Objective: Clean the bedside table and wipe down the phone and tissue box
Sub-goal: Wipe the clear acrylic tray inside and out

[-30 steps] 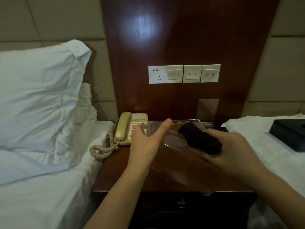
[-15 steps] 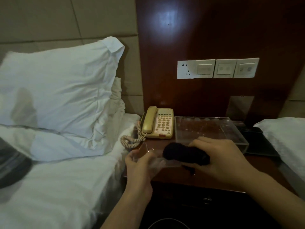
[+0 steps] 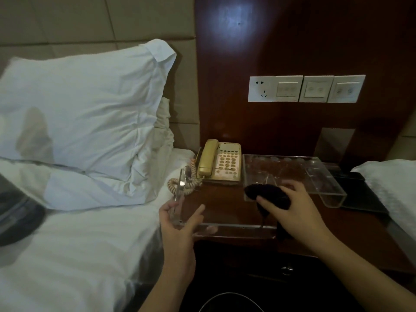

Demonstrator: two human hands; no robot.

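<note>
My left hand (image 3: 177,219) grips a clear tray (image 3: 225,228) by its left end, fingers curled round the upright wall, its near edge over the bedside table (image 3: 227,197) front. My right hand (image 3: 292,206) clutches a dark cloth (image 3: 267,194), fingers wrapped over it. Judgement: steady the tray with the left and wipe along its floor in one direction, keeping it level so it cannot slip off the edge. The phone (image 3: 219,163) stands at eleven o'clock from the cloth, unwiped as far as I can tell; its coiled cord (image 3: 182,183) lies close behind the tray wall and could snag. A second clear tray (image 3: 315,176) crowds one o'clock. No tissue box is identifiable here.
</note>
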